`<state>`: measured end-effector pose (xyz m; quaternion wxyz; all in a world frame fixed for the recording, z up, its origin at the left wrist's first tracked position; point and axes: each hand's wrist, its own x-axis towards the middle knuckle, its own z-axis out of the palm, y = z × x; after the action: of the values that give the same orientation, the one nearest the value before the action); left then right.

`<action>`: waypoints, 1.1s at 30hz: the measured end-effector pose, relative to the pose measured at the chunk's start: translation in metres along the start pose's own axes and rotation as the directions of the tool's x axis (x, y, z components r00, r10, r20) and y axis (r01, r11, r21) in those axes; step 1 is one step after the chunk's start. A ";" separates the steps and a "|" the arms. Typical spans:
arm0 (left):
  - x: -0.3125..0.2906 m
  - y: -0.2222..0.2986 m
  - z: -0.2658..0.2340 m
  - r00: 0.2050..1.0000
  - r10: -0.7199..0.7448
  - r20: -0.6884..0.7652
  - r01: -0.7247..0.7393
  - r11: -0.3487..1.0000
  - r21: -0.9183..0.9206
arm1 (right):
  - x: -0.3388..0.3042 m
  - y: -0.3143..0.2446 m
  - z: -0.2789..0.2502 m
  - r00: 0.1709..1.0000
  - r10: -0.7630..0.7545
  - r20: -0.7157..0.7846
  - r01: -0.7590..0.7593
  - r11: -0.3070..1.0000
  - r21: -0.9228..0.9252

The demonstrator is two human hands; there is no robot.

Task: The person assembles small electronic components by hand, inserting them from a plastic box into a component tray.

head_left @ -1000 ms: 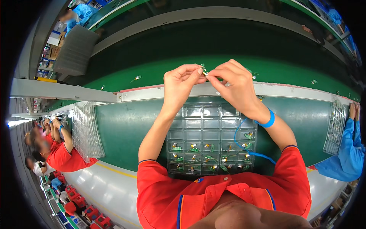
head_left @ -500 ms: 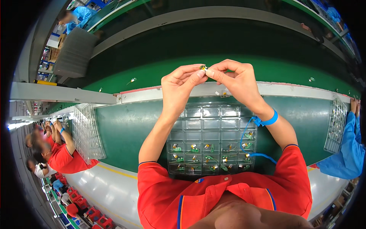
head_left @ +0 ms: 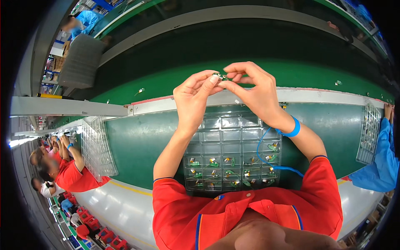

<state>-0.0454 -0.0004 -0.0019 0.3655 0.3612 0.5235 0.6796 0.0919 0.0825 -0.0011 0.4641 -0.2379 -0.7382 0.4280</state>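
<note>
Between the thumb and fingers of my left hand (head_left: 193, 93) is a small circuit board (head_left: 219, 77), green with a shiny metal part. Close against its right end, my right hand (head_left: 254, 89) has its index finger lifted and its thumb below, apart from each other. Whether the right thumb touches the board I cannot tell. Both hands are over the pale rail along the green belt. Below them lies a clear compartment tray (head_left: 231, 148); its nearer rows hold several small green boards with yellow-and-white parts and thin wires. A blue wrist strap (head_left: 294, 127) with a cord circles my right wrist.
Loose boards lie on the green belt (head_left: 158, 81), one left (head_left: 141, 90) and one right (head_left: 338, 83). Clear trays stand tilted at left (head_left: 98, 146) and right (head_left: 367, 133). Co-workers in red (head_left: 75, 177) and blue (head_left: 377, 166) sit at either side. A metal beam (head_left: 66, 107) crosses at left.
My right fingers have spread away from the board, which both hands pinched before. My left hand still holds it. The loose boards on the belt show slightly farther left.
</note>
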 end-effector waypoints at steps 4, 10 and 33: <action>0.000 -0.004 0.000 1.000 0.025 0.010 -0.025 1.000 -0.015 | 0.000 0.008 -0.001 0.989 -0.124 0.077 0.132 0.985 -0.111; -0.001 -0.005 0.001 1.000 0.016 0.009 -0.016 1.000 -0.001 | -0.001 0.007 -0.001 0.970 -0.223 0.097 0.236 0.960 -0.151; 0.006 0.002 0.002 0.969 0.186 0.164 -0.200 0.977 0.073 | 0.014 -0.003 -0.020 0.882 0.242 0.405 -0.366 0.893 0.264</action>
<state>-0.0464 0.0053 0.0012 0.3213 0.4784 0.4852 0.6576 0.1037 0.0996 0.0124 0.2796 -0.1876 -0.6805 0.6508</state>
